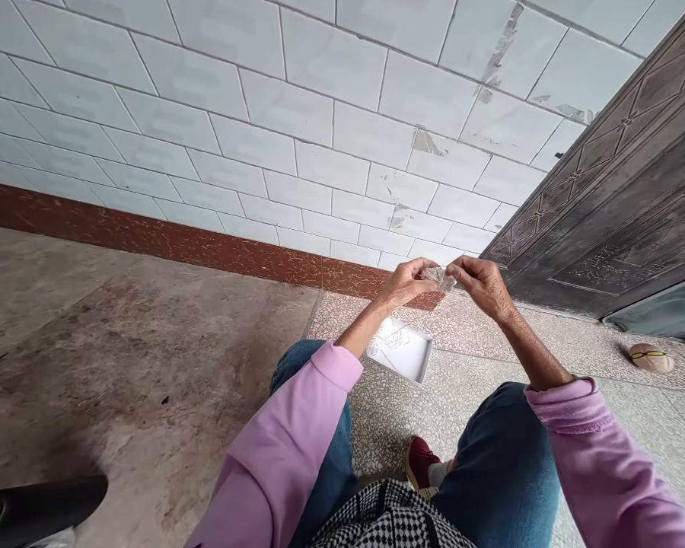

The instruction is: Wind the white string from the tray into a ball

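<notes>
My left hand (pixel 409 283) and my right hand (pixel 482 285) are raised close together in front of the wall. Between them is a small, crinkled, clear plastic bag (pixel 438 277). Fingers of my left hand close around its left side, while my right thumb and fingers pinch its right edge. What the bag contains, if anything, is too small to make out. Below the hands, a shallow white box (pixel 415 364) rests on the speckled floor, with thin white loops of string or wire (pixel 393 335) in its left part.
A white tiled wall (pixel 308 114) with a red-brown skirting strip (pixel 234 255) stands ahead. On the right is a dark embossed door (pixel 616 228). A beige rounded object with a yellow-black band (pixel 651 358) lies near it. A black curved object (pixel 51 498) shows at lower left.
</notes>
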A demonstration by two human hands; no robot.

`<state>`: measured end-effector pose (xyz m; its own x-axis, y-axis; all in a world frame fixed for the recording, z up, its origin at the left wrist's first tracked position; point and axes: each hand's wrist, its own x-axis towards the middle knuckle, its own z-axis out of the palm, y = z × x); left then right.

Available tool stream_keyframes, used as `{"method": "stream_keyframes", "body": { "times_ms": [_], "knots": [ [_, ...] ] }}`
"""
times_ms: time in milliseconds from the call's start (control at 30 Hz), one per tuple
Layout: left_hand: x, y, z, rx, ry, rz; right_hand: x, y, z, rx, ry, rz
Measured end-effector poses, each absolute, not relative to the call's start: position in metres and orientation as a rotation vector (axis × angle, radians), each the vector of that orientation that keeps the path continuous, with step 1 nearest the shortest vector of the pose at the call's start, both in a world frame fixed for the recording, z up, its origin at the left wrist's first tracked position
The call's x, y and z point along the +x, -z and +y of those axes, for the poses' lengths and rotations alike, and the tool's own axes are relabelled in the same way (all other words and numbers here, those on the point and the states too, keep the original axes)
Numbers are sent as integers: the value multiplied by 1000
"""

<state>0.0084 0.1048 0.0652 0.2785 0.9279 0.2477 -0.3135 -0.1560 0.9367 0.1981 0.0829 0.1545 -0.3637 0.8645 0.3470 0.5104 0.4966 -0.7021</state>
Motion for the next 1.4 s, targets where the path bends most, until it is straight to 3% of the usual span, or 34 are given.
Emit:
{"method": "stream_keyframes", "body": {
  "times_ms": [233,367,533,700,933,1167,1400],
  "knots": [
    [2,-67,102,1054,-1198,529,198,-103,124,-1068,-1159,-1662],
    [1,-59,110,894,-1325,657,186,-62,128,-1060,-1243,-1679],
    [-1,-40,124,1004,-1469,947,175,-39,114,-961,-1209,-1958],
    [2,-31,127,1342,-1369,1158,197,-64,119,-940,-1040,-1967],
    [14,-33,121,1305,-1052,791,233,-65,146,-1031,-1024,-1812],
    [27,-25,126,1006,-1183,762,231,-23,135,-1036,-1059,-1975],
    [24,-19,133,1226,-1316,978,226,-42,115,-984,-972,-2160]
  ]
}}
